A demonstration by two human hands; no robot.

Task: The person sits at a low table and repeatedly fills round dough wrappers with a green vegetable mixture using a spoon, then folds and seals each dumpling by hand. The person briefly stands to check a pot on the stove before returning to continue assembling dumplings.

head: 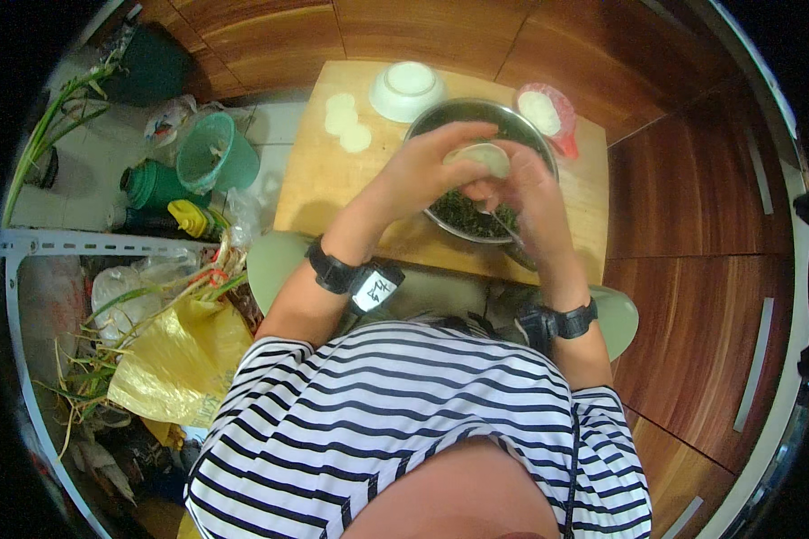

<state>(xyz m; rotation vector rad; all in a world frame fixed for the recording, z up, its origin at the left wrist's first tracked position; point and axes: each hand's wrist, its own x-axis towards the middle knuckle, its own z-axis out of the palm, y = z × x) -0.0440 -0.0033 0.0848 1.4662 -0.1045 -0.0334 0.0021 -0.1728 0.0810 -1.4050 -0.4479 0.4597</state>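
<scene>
My left hand (pixel 421 168) and my right hand (pixel 532 188) meet above a steel bowl (pixel 468 236) of chopped dark green filling (pixel 455 215). Between the fingers of both is a pale round dough wrapper (pixel 482 158), partly hidden by them. A thin metal utensil (pixel 507 228) slants down from beneath my right hand over the filling; its far part is hidden. Several flat dough rounds (pixel 341 120) lie on the wooden board to the left of the bowl. The right hand is somewhat blurred.
An upturned white bowl (pixel 410 81) and a red dish of white powder (pixel 541 113) stand on the wooden tabletop (pixel 350 195). At left are a green bucket (pixel 219 158), a yellow plastic bag (pixel 182 357), green onions (pixel 222 276) and a metal shelf rail (pixel 108 242). Wooden cabinets (pixel 687 323) stand close on the right.
</scene>
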